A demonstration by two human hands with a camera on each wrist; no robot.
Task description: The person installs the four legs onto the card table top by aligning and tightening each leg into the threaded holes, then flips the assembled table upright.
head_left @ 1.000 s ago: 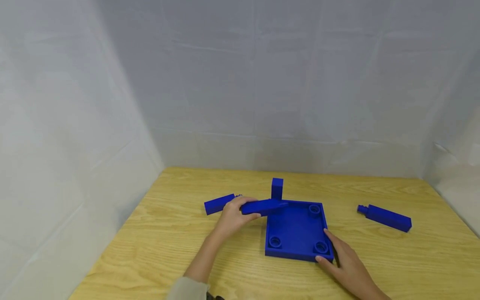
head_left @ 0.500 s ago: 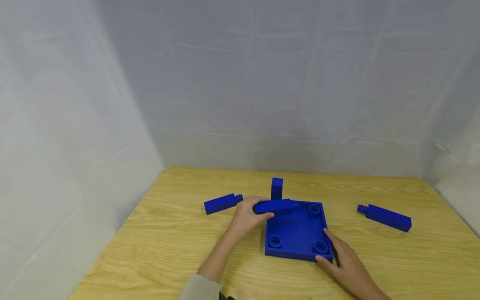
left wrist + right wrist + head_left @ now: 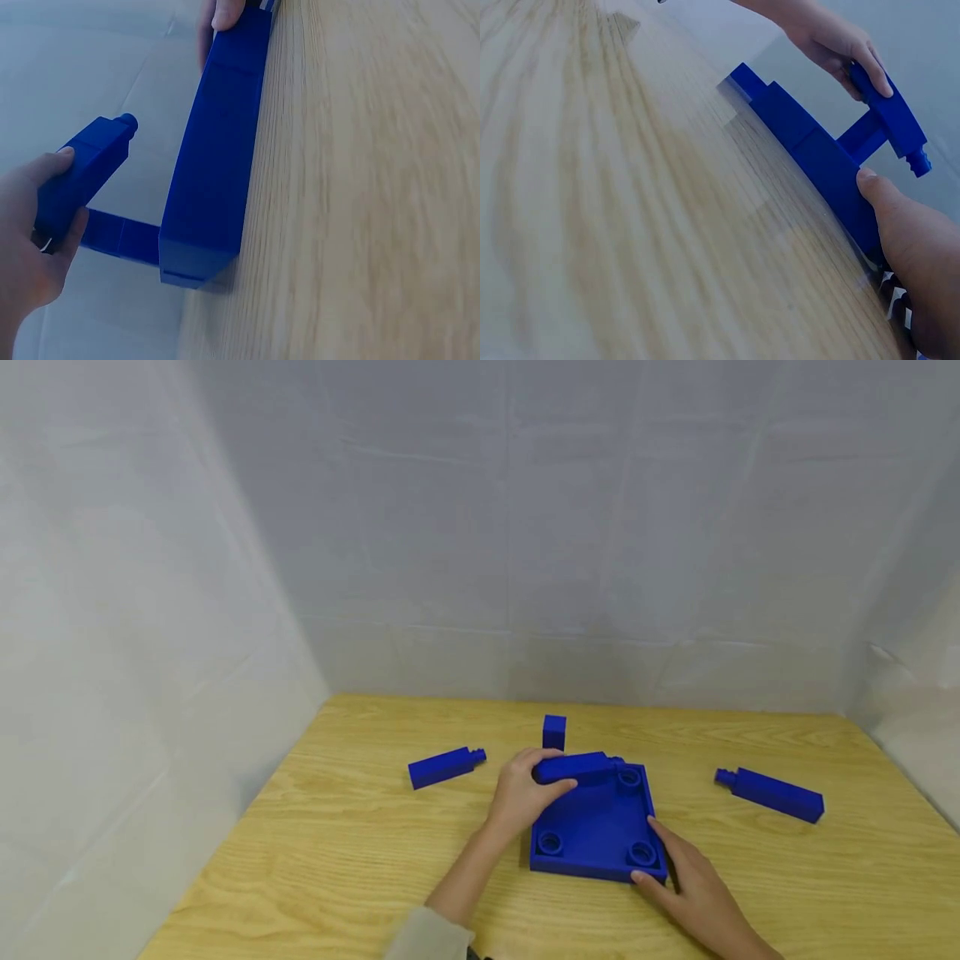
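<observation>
Left hand [image 3: 525, 793]: grip wrapped round a blue peg [image 3: 573, 767], held over the tray's far edge.
Right hand [image 3: 693, 885]: fingers flat, steadying the tray [image 3: 592, 827]; wrist cut off.
Upright peg [image 3: 554, 732]: base hidden.

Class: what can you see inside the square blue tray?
Inside the square blue tray three round sockets show at corners. The fourth corner, far left, is covered by the left hand and the blue peg it holds; an upright peg rises there.

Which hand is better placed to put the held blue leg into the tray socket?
Left hand: it already grips the leg over the tray; the right hand steadies the tray.
</observation>
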